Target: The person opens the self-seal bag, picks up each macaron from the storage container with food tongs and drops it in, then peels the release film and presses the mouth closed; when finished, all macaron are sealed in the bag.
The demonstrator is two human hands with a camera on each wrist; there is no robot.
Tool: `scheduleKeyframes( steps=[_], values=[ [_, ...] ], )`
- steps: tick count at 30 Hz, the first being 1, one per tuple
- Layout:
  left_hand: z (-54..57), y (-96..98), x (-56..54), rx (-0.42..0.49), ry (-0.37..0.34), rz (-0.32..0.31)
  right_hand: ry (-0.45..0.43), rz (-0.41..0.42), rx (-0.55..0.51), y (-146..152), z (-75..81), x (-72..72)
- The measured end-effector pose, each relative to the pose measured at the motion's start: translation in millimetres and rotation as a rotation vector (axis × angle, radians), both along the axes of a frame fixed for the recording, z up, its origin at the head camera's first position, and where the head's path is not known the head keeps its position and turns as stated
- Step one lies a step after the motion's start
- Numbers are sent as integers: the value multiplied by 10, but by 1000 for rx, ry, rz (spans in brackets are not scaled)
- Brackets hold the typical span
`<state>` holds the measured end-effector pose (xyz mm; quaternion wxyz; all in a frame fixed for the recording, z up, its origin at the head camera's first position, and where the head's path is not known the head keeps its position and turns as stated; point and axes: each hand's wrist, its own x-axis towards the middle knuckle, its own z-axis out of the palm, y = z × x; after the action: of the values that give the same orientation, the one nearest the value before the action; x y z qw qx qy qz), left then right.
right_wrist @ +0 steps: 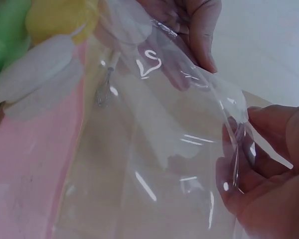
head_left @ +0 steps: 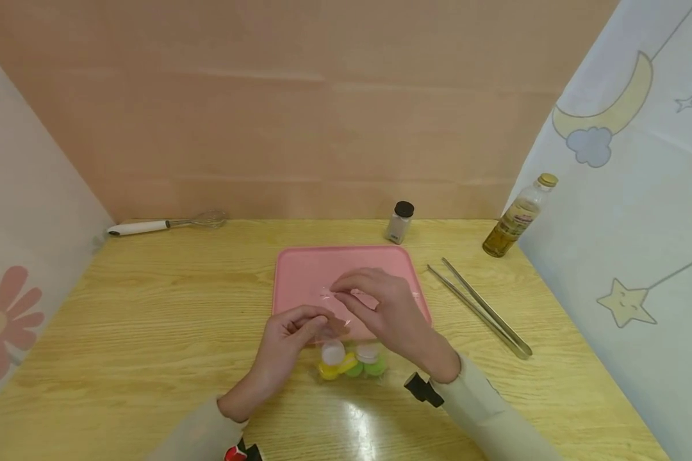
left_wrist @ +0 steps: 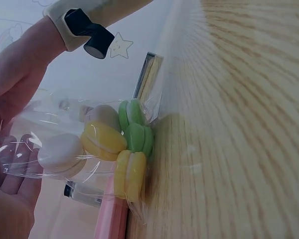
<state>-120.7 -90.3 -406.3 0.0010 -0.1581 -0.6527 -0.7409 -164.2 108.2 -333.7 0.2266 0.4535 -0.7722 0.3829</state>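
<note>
A clear plastic bag (right_wrist: 154, 129) hangs between both hands, with several macarons at its bottom. In the left wrist view, yellow macarons (left_wrist: 103, 141), green macarons (left_wrist: 139, 139) and a white macaron (left_wrist: 62, 154) bunch together close over the wooden table. My left hand (head_left: 282, 342) pinches the bag's left side between thumb and fingers. Higher and to the right, my right hand (head_left: 383, 307) pinches the bag's upper edge, thumb against fingertips, as the right wrist view shows. Beyond the bag lies a pink tray (head_left: 300, 269), partly covered by the hands.
Metal tongs (head_left: 481, 310) lie right of the tray. Behind it stands a small black-capped jar (head_left: 400, 224). At the back right is a bottle (head_left: 516, 221) of amber liquid with a gold cap. A whisk (head_left: 150, 226) with a white handle lies at the back left.
</note>
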Motion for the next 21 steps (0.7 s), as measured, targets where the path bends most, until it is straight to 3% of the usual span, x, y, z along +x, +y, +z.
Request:
scheduleKeyframes(
  steps=[7,21],
  values=[
    [9,5,-1,-3,9,2,-68,25,-30,-22,4,12],
    [9,15,15,-46,-62,67,-25,0,-68,-112,-94,58]
  ],
)
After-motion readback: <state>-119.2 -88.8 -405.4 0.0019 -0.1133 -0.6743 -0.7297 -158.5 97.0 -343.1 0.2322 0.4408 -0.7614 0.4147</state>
